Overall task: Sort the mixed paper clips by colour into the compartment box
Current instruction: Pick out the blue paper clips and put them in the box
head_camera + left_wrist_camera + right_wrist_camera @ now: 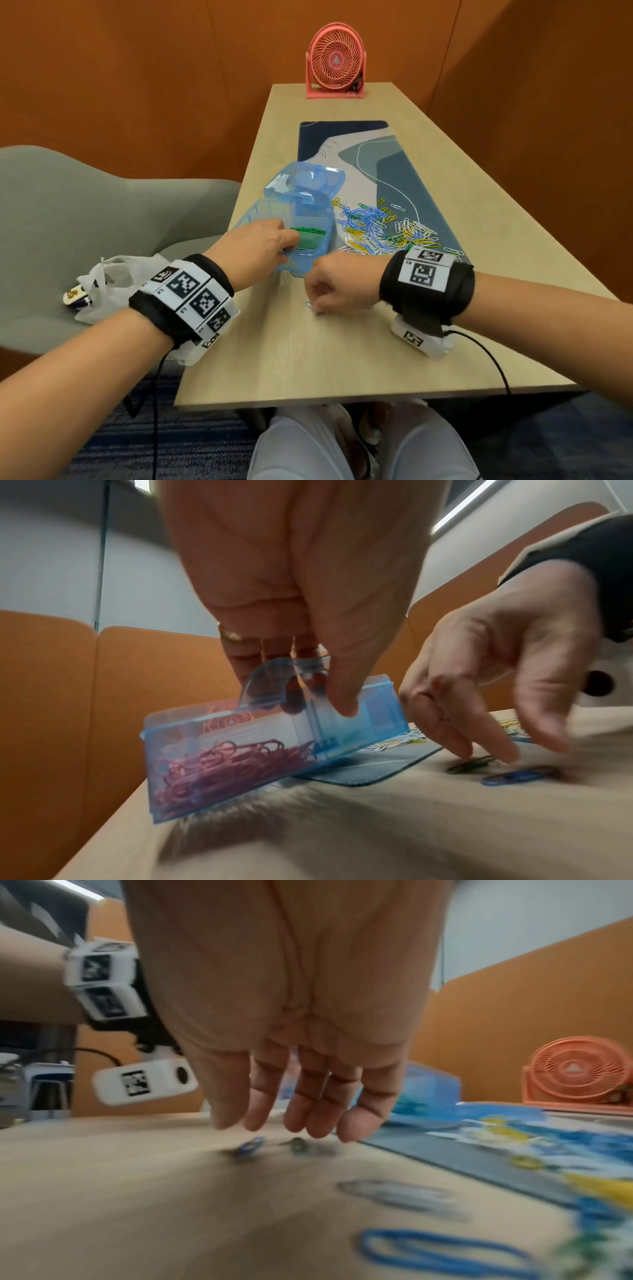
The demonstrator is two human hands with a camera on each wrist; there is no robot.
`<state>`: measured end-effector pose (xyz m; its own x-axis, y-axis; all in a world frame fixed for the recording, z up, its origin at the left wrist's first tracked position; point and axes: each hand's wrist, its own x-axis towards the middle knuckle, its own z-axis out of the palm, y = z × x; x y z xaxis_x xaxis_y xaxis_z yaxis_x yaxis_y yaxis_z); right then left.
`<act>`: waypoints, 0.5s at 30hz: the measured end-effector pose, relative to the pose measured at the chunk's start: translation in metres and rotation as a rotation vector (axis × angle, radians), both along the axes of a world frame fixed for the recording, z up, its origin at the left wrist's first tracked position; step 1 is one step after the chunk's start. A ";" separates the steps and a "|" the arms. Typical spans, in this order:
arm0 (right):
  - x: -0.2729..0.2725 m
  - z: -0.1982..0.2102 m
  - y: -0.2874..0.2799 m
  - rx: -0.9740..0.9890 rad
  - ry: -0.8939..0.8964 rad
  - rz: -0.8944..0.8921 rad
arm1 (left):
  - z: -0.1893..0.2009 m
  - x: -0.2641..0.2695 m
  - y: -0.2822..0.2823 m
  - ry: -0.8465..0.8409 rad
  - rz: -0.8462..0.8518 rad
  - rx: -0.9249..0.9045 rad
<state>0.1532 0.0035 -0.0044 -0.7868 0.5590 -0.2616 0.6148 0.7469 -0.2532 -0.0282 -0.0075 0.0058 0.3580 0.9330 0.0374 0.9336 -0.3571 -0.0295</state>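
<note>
I am wearing a black band (426,287) around each of my 2 bare wrists, each carrying white blocks printed with black square codes. Under each wrist a small white camera pod (423,340) is hanging, trailing a thin black cable (486,356). A gold ring (232,636) is sitting on 1 left finger. Pale trousers (301,448) are covering my knees.

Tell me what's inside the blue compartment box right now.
The compartment box holds green paper clips in one section and pink paper clips in the near-end section. The left hand covers part of the interior, so other sections' contents cannot be seen.
</note>
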 end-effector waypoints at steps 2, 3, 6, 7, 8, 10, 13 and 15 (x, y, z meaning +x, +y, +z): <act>-0.008 -0.005 -0.007 -0.015 -0.001 0.060 | -0.001 0.002 -0.001 0.009 -0.003 0.000; -0.009 -0.005 -0.008 -0.019 -0.011 0.070 | -0.001 0.003 -0.002 0.012 -0.003 0.003; 0.000 0.001 -0.003 -0.008 -0.085 0.008 | -0.002 0.006 -0.005 0.017 -0.003 0.007; 0.006 0.004 0.000 -0.007 -0.113 -0.025 | -0.003 0.007 -0.007 0.021 -0.011 0.008; 0.013 0.007 0.003 -0.012 -0.130 -0.056 | -0.004 0.009 -0.008 0.025 -0.027 0.012; 0.027 0.010 0.009 -0.029 -0.148 -0.117 | -0.005 0.014 -0.012 0.026 -0.063 0.023; 0.046 0.012 0.013 -0.048 -0.156 -0.184 | -0.007 0.023 -0.019 0.057 -0.085 0.019; 0.055 0.013 0.015 -0.053 -0.184 -0.212 | -0.010 0.028 -0.024 0.066 -0.124 0.016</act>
